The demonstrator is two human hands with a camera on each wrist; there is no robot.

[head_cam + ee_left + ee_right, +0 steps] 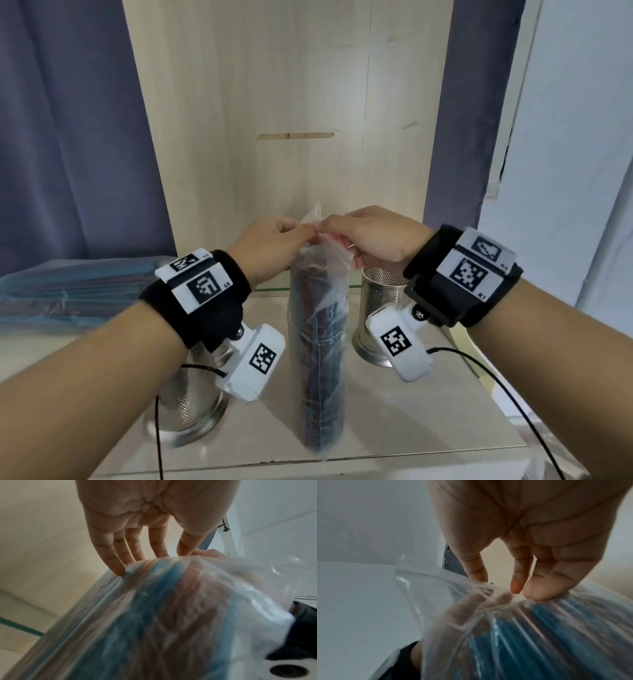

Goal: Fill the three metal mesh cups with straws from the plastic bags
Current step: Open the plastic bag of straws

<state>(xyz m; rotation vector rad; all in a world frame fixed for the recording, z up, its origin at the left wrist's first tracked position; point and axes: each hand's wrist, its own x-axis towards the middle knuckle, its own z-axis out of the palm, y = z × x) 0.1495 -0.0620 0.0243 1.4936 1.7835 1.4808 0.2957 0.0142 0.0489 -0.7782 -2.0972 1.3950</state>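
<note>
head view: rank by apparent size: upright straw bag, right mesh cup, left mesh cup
1. upright straw bag, tallest, both hands pinching its top.
2-3. left mesh cup and right mesh cup: unsure. Left looks bigger but is nearer the camera, blurred and partly hidden by the wrist; right is also partly hidden.

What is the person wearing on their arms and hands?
The left hand and right hand are bare, with no sleeves or gloves. Each wrist carries a black band with white blocks bearing black-and-white square codes, a small white camera hanging beneath, and a thin black cable.
</note>
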